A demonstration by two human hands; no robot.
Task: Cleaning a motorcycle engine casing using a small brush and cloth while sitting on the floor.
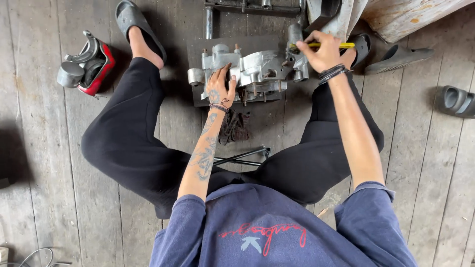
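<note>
Sitting on a grey plank floor (pixel 59 148) with legs spread, the person works over a silver metal engine case (pixel 252 71), which lies on a dark mat (pixel 195 49) between the feet. In the head view, the left hand (pixel 221 88) presses flat on the near edge of the case, fingers spread and touching the metal without closing round anything. The right hand (pixel 324 52) is curled tight on a yellow-handled tool (pixel 341 45), held level at the case's right end. A dark rag (pixel 233 127) lies just behind the left wrist, and a black T-shaped wrench (pixel 245 156) rests on the floor nearer the body. Well to the left sits a red and silver engine part (pixel 89 63). Grey sandals (pixel 457 100) lie at the right.
</note>
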